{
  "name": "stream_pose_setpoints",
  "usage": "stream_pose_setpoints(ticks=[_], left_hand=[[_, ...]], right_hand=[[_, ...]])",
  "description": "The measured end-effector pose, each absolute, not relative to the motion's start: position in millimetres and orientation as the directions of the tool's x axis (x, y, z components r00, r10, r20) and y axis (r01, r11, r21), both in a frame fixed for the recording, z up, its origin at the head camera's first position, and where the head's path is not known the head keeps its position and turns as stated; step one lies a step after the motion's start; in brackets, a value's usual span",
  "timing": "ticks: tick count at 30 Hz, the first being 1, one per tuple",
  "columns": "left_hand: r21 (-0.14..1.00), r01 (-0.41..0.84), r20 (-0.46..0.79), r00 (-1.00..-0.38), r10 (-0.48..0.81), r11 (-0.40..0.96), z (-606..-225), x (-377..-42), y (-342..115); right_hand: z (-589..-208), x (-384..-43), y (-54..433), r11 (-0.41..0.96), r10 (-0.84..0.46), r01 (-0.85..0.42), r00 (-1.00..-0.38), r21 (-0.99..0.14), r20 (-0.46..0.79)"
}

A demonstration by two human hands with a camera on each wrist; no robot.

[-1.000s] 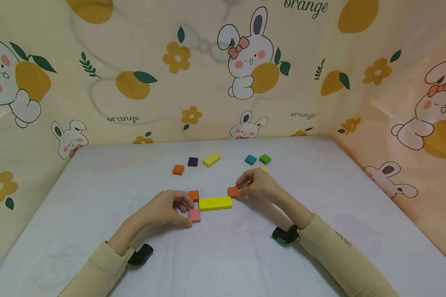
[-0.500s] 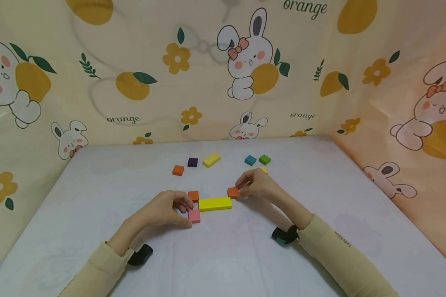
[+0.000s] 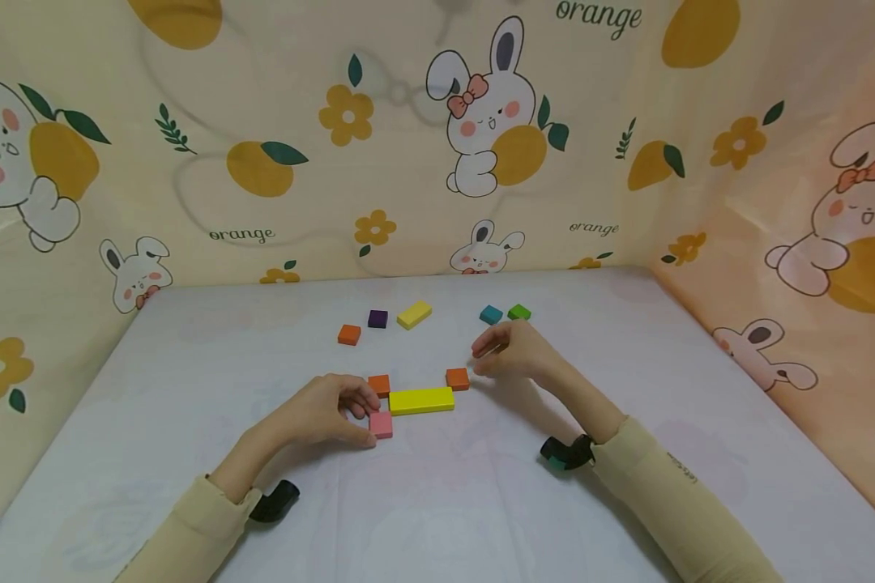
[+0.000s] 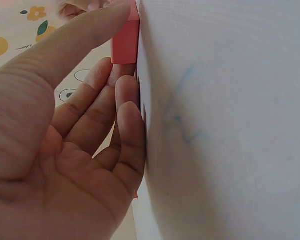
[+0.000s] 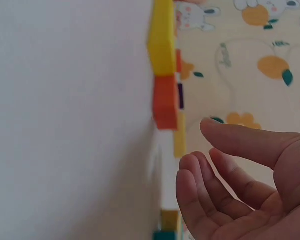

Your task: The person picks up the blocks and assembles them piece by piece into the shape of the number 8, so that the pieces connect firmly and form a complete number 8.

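My left hand (image 3: 326, 411) pinches a pink block (image 3: 382, 425) between thumb and fingers on the tabletop; the left wrist view shows the thumb against the pink block's side. Right behind the pink block sits an orange block (image 3: 379, 385), partly hidden by the fingers. A long yellow block (image 3: 421, 401) lies just right of these two. At its far right corner is another orange block (image 3: 457, 379). My right hand (image 3: 516, 352) hovers a little right of that orange block, fingers relaxed and apart from it, holding nothing.
Farther back lie an orange block (image 3: 349, 334), a dark purple block (image 3: 377, 319), a pale yellow block (image 3: 414, 315), a blue block (image 3: 491, 314) and a green block (image 3: 519, 312). A patterned cloth wall (image 3: 408, 178) rises behind the white table (image 3: 437, 502).
My right hand has let go of the right orange block and moved away to the right and slightly up. The left hand and the pink block stay where they were.
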State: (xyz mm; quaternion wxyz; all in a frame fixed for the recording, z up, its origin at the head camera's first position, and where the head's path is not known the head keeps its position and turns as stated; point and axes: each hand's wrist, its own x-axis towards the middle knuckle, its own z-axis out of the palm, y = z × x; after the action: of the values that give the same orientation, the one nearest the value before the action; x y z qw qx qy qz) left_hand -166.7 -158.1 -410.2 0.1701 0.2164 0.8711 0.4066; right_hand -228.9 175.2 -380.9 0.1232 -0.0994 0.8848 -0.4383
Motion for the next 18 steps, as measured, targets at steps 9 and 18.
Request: stream_pose_setpoints(ticks=[9, 18], left_hand=[[0.787, 0.241, -0.117, -0.846, 0.521, 0.568, -410.2, -166.6, -157.9], [0.786, 0.250, -0.111, -0.843, 0.526, 0.566, -410.7, -167.1, -158.1]], right_hand=[[-368.8, -240.7, 200.2, 0.536, -0.210, -0.048, -0.975, -0.843, -0.078], [-364.0, -252.0, 223.0, 0.521, -0.186, -0.044, -0.980, -0.852, -0.063]])
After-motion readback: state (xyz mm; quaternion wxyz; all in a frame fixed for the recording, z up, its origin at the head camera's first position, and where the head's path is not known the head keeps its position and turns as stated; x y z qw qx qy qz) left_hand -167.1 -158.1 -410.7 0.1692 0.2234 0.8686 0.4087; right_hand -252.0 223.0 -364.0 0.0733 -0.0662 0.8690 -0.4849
